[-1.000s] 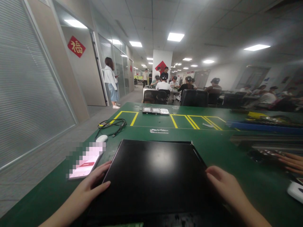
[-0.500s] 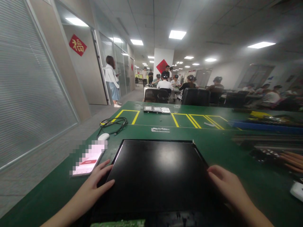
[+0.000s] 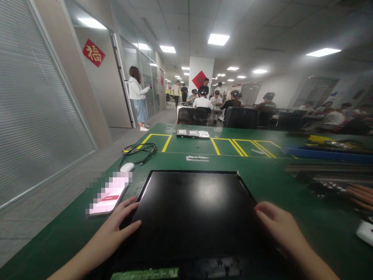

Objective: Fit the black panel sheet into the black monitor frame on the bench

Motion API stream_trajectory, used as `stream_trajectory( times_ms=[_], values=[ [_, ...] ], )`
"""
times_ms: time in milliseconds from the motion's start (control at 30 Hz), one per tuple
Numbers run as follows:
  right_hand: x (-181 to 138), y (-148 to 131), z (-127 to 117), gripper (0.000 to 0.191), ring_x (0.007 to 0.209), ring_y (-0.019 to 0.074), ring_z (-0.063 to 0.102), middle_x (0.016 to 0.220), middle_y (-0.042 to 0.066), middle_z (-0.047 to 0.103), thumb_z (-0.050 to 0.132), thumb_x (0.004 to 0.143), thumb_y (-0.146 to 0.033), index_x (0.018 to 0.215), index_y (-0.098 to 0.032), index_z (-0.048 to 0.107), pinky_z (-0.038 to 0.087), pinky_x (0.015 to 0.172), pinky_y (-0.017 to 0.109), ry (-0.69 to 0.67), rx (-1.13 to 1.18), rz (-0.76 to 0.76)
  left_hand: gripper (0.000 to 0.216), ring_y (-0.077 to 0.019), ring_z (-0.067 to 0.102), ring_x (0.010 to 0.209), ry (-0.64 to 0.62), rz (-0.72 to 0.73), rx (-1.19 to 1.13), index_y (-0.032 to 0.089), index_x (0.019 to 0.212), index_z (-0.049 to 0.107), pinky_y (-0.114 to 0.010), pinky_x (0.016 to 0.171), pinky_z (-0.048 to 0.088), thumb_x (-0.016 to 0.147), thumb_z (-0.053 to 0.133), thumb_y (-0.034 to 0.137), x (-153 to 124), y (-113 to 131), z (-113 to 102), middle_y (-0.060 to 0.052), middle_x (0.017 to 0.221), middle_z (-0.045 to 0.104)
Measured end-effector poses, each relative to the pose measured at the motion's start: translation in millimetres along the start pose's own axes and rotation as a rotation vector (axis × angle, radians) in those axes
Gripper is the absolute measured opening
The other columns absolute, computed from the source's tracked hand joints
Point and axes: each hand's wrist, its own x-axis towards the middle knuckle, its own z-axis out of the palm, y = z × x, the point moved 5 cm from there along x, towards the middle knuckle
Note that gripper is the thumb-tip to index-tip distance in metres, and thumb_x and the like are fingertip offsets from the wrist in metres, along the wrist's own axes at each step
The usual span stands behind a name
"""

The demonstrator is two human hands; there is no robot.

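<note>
A black panel (image 3: 192,210) lies flat on the green worktop (image 3: 271,182), its glossy face catching the ceiling lights (image 3: 218,39). The left hand (image 3: 116,229) rests open against the panel's left edge, thumb on its face. The right hand (image 3: 279,229) curves loosely over the panel's right edge; I cannot tell whether it grips.

Just left of the panel lies a phone (image 3: 109,194), with a white mouse (image 3: 127,167) and a coiled black cable (image 3: 140,149) beyond it. Behind the panel, yellow tape lines (image 3: 230,147) mark off boxes, and three small flat cases (image 3: 192,133) sit in a row. Far right of the panel, another person's fingers (image 3: 361,194) touch the worktop.

Beyond the panel, people sit around a table (image 3: 215,103) in a long office. Left of the panel, a person (image 3: 137,97) stands by a glass wall, near a red sign (image 3: 93,53).
</note>
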Motion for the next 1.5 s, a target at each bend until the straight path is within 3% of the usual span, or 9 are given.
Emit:
stream_trajectory(
  times_ms=[167, 433, 633, 767, 933, 1033, 1167, 1500],
  values=[
    [1, -1, -1, 0.026, 0.077, 0.023, 0.067, 0.08, 0.001, 0.074, 0.05, 0.077, -0.044, 0.079, -0.027, 0.069, 0.048, 0.066, 0.031, 0.026, 0.002, -0.011, 0.046, -0.0349, 0.051, 0.129, -0.021, -0.013, 0.023, 0.026, 0.118, 0.069, -0.046, 0.105, 0.041, 0.079, 0.06, 0.048, 1, 15, -4, -0.01, 0.142, 0.056],
    [2, 2, 2, 0.026, 0.077, 0.0226, 0.067, 0.079, 0.0, 0.074, 0.049, 0.078, -0.045, 0.079, -0.027, 0.068, 0.048, 0.067, 0.031, 0.021, 0.034, -0.012, 0.043, -0.0335, 0.049, 0.13, -0.027, -0.023, 0.008, 0.025, 0.116, 0.068, -0.047, 0.105, 0.041, 0.082, 0.057, 0.049, 0, 5, -1, -0.01, 0.144, 0.052],
    [0, -1, 0, 0.026, 0.075, 0.0221, 0.067, 0.078, 0.0, 0.074, 0.051, 0.076, -0.045, 0.079, -0.026, 0.069, 0.048, 0.065, 0.03, 0.019, 0.039, -0.011, 0.041, -0.0365, 0.047, 0.131, -0.085, -0.007, 0.079, 0.023, 0.114, 0.067, -0.051, 0.106, 0.039, 0.083, 0.055, 0.046, -2, 18, -2, -0.014, 0.145, 0.05],
    [1, 0, 1, 0.028, 0.076, 0.0218, 0.067, 0.08, 0.0, 0.074, 0.049, 0.078, -0.046, 0.081, -0.026, 0.069, 0.048, 0.066, 0.03, 0.011, 0.028, -0.013, 0.035, -0.0359, 0.041, 0.136, -0.099, 0.06, 0.147, 0.027, 0.115, 0.064, -0.052, 0.107, 0.036, 0.086, 0.053, 0.043, -11, 20, 3, -0.013, 0.15, 0.042],
    [0, 0, 0, 0.029, 0.077, 0.023, 0.067, 0.079, 0.002, 0.073, 0.048, 0.078, -0.046, 0.08, -0.026, 0.069, 0.048, 0.068, 0.032, 0.019, 0.025, -0.026, 0.052, -0.0373, 0.029, 0.142, -0.2, 0.184, 0.216, 0.034, 0.132, 0.054, -0.056, 0.11, 0.028, 0.081, 0.062, 0.041, -19, 33, 5, -0.009, 0.16, 0.028],
    [-1, -1, -1, 0.029, 0.075, 0.0229, 0.067, 0.079, 0.002, 0.073, 0.048, 0.078, -0.046, 0.08, -0.026, 0.069, 0.048, 0.067, 0.032, 0.018, 0.016, -0.02, 0.054, -0.0374, 0.029, 0.142, -0.285, 0.227, 0.227, 0.036, 0.128, 0.059, -0.057, 0.111, 0.027, 0.075, 0.07, 0.038, -21, 48, -1, -0.008, 0.157, 0.035],
    [-1, -3, 0, 0.028, 0.074, 0.0222, 0.066, 0.078, 0.001, 0.073, 0.049, 0.077, -0.045, 0.08, -0.027, 0.069, 0.047, 0.065, 0.031, 0.014, 0.011, -0.009, 0.04, -0.0324, 0.043, 0.135, -0.456, 0.173, 0.207, 0.037, 0.115, 0.068, -0.051, 0.108, 0.036, 0.075, 0.069, 0.034, -21, 59, -7, -0.005, 0.148, 0.051],
    [1, 2, 2, 0.028, 0.073, 0.0223, 0.066, 0.077, 0.002, 0.073, 0.049, 0.076, -0.046, 0.079, -0.026, 0.07, 0.048, 0.064, 0.031, 0.045, 0.008, -0.03, 0.045, -0.0317, 0.049, 0.131, -0.507, 0.123, 0.148, 0.038, 0.11, 0.071, -0.044, 0.105, 0.041, 0.067, 0.075, 0.027, -23, 66, -15, -0.002, 0.148, 0.051]
  ],
)
